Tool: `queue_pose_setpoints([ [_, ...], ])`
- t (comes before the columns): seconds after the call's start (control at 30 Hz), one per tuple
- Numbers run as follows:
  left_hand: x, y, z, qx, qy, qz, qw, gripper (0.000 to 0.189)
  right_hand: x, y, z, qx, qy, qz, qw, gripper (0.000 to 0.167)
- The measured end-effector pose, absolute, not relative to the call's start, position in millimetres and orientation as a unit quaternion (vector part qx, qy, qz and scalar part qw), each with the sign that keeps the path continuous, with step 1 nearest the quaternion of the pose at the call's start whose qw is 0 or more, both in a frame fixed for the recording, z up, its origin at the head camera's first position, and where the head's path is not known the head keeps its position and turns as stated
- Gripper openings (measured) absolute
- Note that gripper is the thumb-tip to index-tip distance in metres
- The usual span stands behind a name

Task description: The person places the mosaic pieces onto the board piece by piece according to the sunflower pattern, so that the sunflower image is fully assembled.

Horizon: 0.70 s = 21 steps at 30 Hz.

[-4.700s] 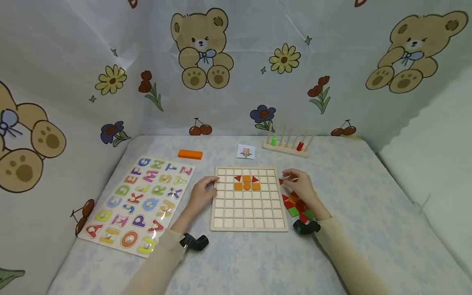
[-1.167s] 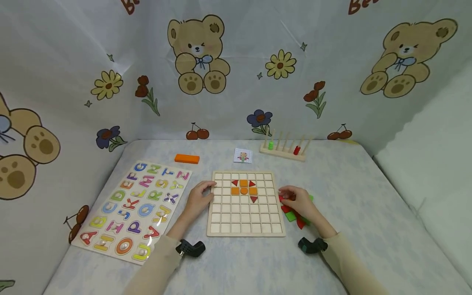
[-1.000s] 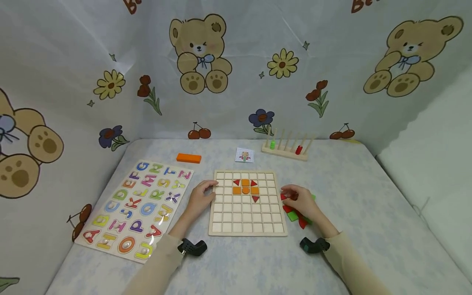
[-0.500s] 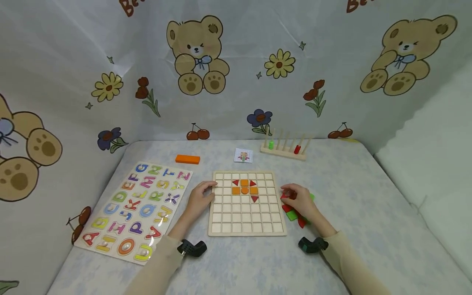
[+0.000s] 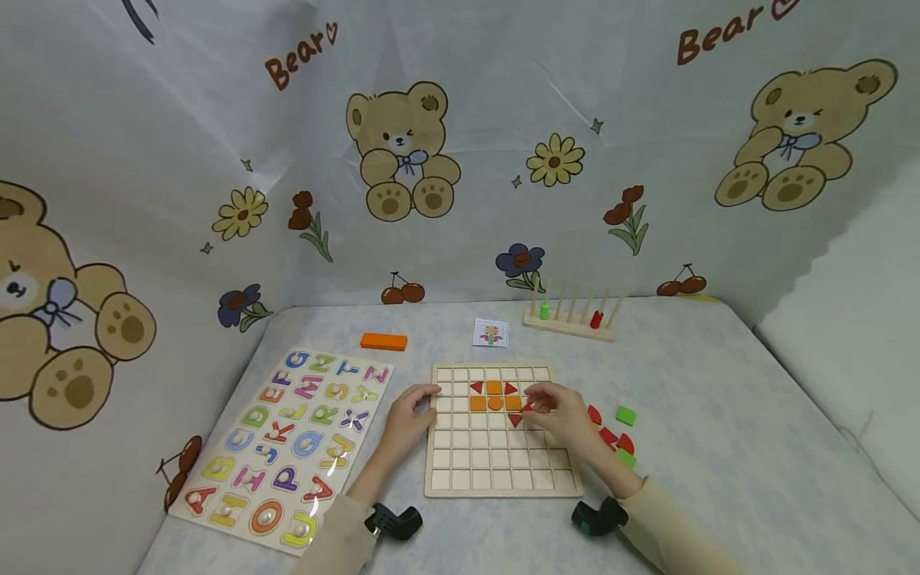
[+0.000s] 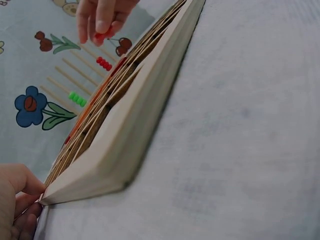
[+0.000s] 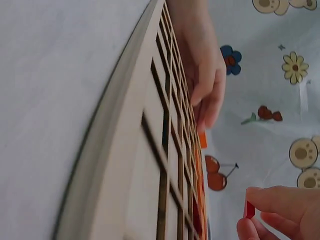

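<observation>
A wooden grid board (image 5: 460,460) lies on the table. Orange squares (image 5: 477,404), an orange circle (image 5: 495,404) and red triangles (image 5: 477,387) fill some of its upper cells. The left hand (image 5: 408,419) holds the board's left edge, with thumb and fingers at the rim in the left wrist view. Over the right part of the grid, the right hand (image 5: 564,417) pinches a small red tile (image 7: 249,204) between thumb and fingers, raised above the board. The tile's full outline is hidden by the fingertips.
Loose red and green tiles (image 5: 626,415) lie right of the board. An alphabet puzzle board (image 5: 280,447) stretches along the left. Toward the back are an orange block (image 5: 384,342), a pattern card (image 5: 491,332) and a peg rack (image 5: 568,326) with green and red beads.
A red triangle has appeared below the right orange square. My right hand has moved left from the loose tiles to above the board, carrying a red tile. The head view has tilted up.
</observation>
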<state>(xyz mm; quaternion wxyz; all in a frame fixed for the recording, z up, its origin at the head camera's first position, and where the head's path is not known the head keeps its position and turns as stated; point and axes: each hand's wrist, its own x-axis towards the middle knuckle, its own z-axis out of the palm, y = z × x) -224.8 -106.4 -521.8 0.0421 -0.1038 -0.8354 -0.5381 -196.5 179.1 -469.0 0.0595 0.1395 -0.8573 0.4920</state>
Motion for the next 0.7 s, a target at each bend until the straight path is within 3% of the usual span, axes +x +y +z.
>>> queue_pose_setpoints([
  [0.3, -225.3, -106.4, -521.9, -0.101, -0.835, -0.538, 0.049, 0.034, -200.4, 113.4, -470.2, 0.145, -0.870, 0.470, 0.022, 0.027],
  [0.7, -223.0, -110.4, -516.2, -0.106, -0.821, -0.560, 0.036, 0.036, -199.5, 101.6, -477.4, 0.126, -0.867, 0.482, 0.010, 0.028],
])
